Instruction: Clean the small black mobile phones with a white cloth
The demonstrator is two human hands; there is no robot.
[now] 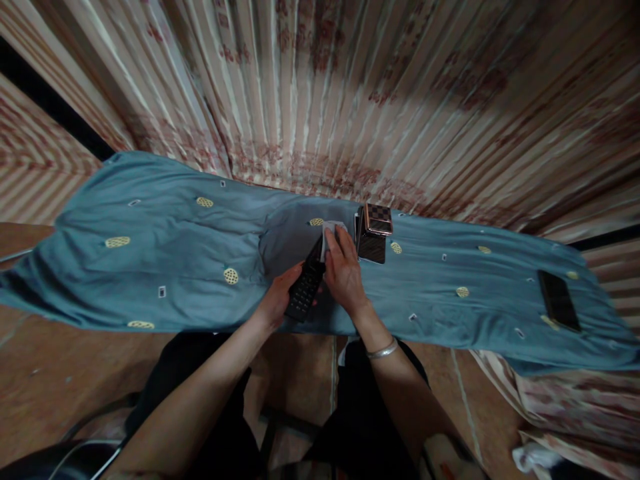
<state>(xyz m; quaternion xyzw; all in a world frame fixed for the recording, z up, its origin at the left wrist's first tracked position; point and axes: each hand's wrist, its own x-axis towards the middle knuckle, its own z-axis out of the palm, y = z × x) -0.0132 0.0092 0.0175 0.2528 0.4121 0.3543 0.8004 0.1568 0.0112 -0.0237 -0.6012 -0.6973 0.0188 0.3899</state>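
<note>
My left hand (277,298) holds a black device with a keypad (305,288), tilted up from the blue cloth (190,253). My right hand (344,270) presses a small white cloth or wipe (331,229) against the upper end of that device. A silver bracelet (383,350) is on my right wrist. Both hands are over the middle of the cloth-covered surface, close to its near edge.
A dark checkered box with a shiny lid (374,233) stands just right of my right hand. A flat black phone (559,300) lies at the far right of the cloth. Striped floral curtains (350,87) hang behind. My dark-clothed legs (210,373) and a brown floor are below.
</note>
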